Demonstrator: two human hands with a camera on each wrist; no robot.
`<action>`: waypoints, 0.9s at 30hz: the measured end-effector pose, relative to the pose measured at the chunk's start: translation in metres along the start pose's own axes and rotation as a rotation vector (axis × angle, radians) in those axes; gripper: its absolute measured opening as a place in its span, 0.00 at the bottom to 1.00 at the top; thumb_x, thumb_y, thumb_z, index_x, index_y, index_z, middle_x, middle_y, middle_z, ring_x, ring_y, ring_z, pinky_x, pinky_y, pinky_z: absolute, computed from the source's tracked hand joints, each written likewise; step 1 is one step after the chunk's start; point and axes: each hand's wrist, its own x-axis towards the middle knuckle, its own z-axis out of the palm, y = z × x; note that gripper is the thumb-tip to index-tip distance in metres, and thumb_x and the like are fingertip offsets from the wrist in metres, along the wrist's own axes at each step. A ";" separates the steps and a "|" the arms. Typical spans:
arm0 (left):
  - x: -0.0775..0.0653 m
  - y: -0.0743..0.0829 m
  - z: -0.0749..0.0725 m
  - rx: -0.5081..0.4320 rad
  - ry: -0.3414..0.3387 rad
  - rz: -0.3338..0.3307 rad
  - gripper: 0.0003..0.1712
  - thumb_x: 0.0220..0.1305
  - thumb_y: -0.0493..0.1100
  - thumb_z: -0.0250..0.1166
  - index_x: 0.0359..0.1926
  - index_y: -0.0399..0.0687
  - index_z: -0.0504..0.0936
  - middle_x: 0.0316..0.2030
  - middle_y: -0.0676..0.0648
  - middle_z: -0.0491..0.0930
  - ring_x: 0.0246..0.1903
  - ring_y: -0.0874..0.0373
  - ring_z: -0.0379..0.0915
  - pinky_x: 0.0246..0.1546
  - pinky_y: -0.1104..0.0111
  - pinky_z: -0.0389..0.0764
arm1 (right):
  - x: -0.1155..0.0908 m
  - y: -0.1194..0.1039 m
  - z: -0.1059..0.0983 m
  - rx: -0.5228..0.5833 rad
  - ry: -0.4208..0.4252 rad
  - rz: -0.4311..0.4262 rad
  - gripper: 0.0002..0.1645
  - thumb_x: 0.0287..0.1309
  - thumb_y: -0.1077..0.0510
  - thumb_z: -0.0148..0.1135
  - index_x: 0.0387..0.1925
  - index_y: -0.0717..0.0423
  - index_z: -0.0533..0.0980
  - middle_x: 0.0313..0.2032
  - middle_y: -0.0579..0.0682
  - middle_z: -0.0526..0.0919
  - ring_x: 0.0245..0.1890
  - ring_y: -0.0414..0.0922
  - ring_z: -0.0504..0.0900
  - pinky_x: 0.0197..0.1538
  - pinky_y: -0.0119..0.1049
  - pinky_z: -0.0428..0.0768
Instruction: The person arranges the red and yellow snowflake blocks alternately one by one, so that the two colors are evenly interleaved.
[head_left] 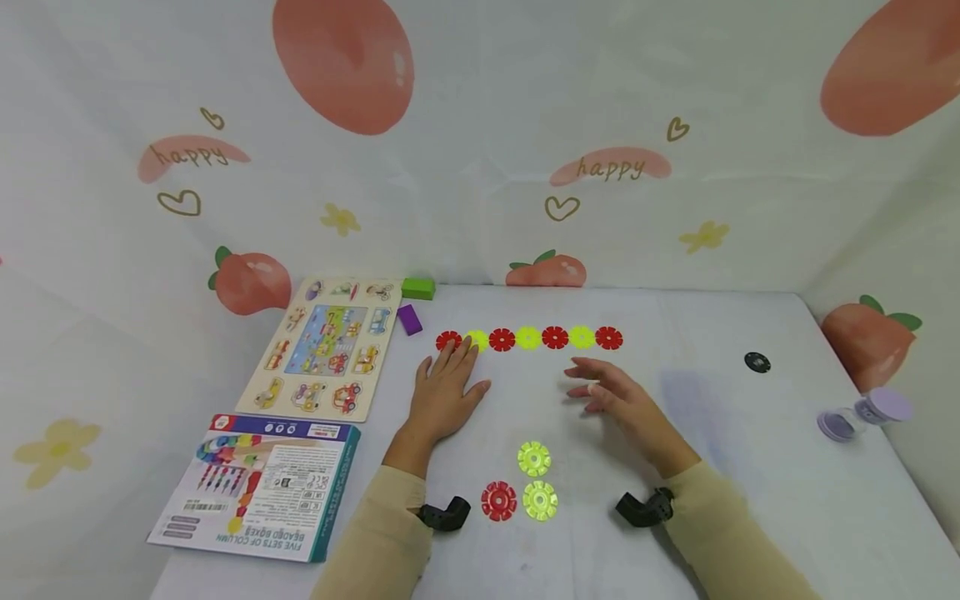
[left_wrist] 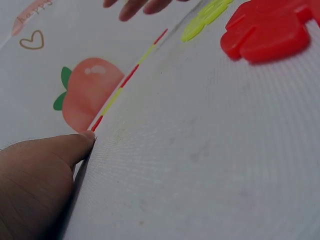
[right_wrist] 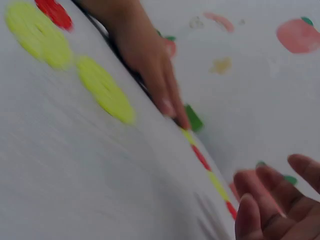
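Notched red and yellow plastic discs lie in an alternating row across the far part of the table; a red disc (head_left: 555, 337) is near the row's middle. My left hand (head_left: 444, 392) lies flat with straight fingers, its fingertips on the row's left end, touching a yellow disc (head_left: 477, 340) beside the leftmost red disc (head_left: 448, 340). Above the table, just short of the row's right part, my right hand (head_left: 618, 400) hovers with loosely bent fingers and holds nothing. Closer to me lie two loose yellow discs (head_left: 534, 458) and one red disc (head_left: 498, 501).
On the left are a wooden picture puzzle board (head_left: 378, 358) and a boxed bead set (head_left: 300, 483). Behind them lie a green block (head_left: 418, 289) and a purple block (head_left: 409, 320). At right are a black round disc (head_left: 757, 362) and a clear container with lilac ends (head_left: 885, 406).
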 end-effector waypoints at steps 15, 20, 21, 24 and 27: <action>0.001 0.001 -0.003 -0.001 -0.006 -0.004 0.41 0.66 0.67 0.49 0.74 0.56 0.54 0.74 0.54 0.46 0.72 0.53 0.33 0.65 0.44 0.39 | -0.014 0.002 0.061 -0.466 -0.242 -0.023 0.26 0.53 0.53 0.72 0.54 0.45 0.76 0.50 0.38 0.70 0.52 0.37 0.68 0.56 0.38 0.71; 0.000 0.002 -0.002 -0.001 -0.002 -0.006 0.41 0.66 0.67 0.50 0.74 0.56 0.54 0.74 0.54 0.47 0.72 0.53 0.34 0.65 0.44 0.39 | -0.015 -0.004 0.063 -0.443 -0.210 0.029 0.18 0.55 0.55 0.70 0.45 0.41 0.75 0.41 0.37 0.74 0.43 0.39 0.72 0.46 0.37 0.75; 0.000 0.002 -0.001 0.001 -0.002 -0.006 0.41 0.66 0.67 0.50 0.74 0.56 0.54 0.74 0.54 0.47 0.72 0.53 0.34 0.65 0.44 0.39 | -0.015 -0.004 0.061 -0.416 -0.197 0.053 0.16 0.56 0.54 0.69 0.44 0.39 0.74 0.39 0.37 0.76 0.41 0.40 0.73 0.44 0.36 0.75; 0.000 0.001 0.000 0.005 -0.002 -0.007 0.42 0.66 0.67 0.49 0.74 0.56 0.53 0.74 0.54 0.46 0.72 0.53 0.34 0.65 0.44 0.39 | -0.012 -0.004 0.051 -0.315 -0.124 0.105 0.10 0.58 0.50 0.67 0.42 0.37 0.77 0.35 0.40 0.79 0.35 0.44 0.76 0.37 0.36 0.77; 0.000 0.001 0.000 0.005 0.000 -0.008 0.42 0.66 0.67 0.49 0.74 0.56 0.53 0.74 0.55 0.46 0.72 0.54 0.34 0.66 0.45 0.38 | -0.007 -0.003 0.031 -0.212 0.005 0.106 0.11 0.59 0.48 0.65 0.44 0.41 0.78 0.36 0.46 0.80 0.34 0.48 0.78 0.35 0.39 0.80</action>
